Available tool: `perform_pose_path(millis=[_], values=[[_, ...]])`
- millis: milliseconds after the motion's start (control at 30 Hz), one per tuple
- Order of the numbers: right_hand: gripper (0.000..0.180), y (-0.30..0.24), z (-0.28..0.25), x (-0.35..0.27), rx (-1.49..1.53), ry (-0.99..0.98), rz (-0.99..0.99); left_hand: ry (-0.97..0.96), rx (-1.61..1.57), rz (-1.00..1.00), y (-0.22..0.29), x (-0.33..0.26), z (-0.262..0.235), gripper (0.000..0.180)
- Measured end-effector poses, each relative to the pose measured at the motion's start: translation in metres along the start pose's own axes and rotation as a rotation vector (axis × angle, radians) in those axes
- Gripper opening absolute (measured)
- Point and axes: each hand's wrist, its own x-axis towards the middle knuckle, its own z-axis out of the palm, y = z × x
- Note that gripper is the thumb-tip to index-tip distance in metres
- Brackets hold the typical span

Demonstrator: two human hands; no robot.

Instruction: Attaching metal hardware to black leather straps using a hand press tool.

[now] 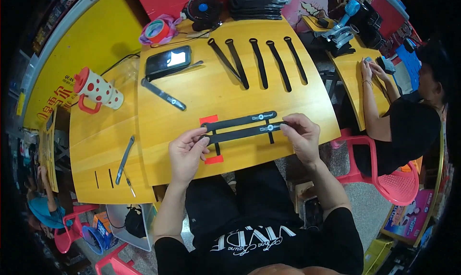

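Note:
My left hand (185,156) and my right hand (303,135) are both closed in a pinch at the ends of a black strap (240,133). It is stretched nearly level above the table's near edge, with a small white print near its right end. Just beyond lies a second, similar strap (237,121), its left end close to my left fingertips; whether they touch it I cannot tell. Beneath the straps, two thin dark strips (217,149) run crosswise. Red tape (214,160) marks the near end of the left strip, and another red piece (208,119) sits at its far end.
Several black straps with looped ends (258,64) lie on the yellow table (168,126). A phone (168,61), another strap (163,94), a dotted tumbler (98,89), a tape roll (157,31) and a small fan (203,7) stand around. At right, another person sits on a pink chair (394,181).

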Motion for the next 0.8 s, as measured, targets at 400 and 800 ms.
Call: perform_pose_path(millis=[400,800], values=[[0.008,0.021,-0.002,0.034,-0.336,-0.107,-0.079,0.169,0.076,-0.052,-0.014,0.027,0.007,0.015],[0.008,0.001,0.008,0.022,-0.228,-0.330,-0.244,0.149,0.080,-0.063,0.009,-0.012,-0.017,0.014]])
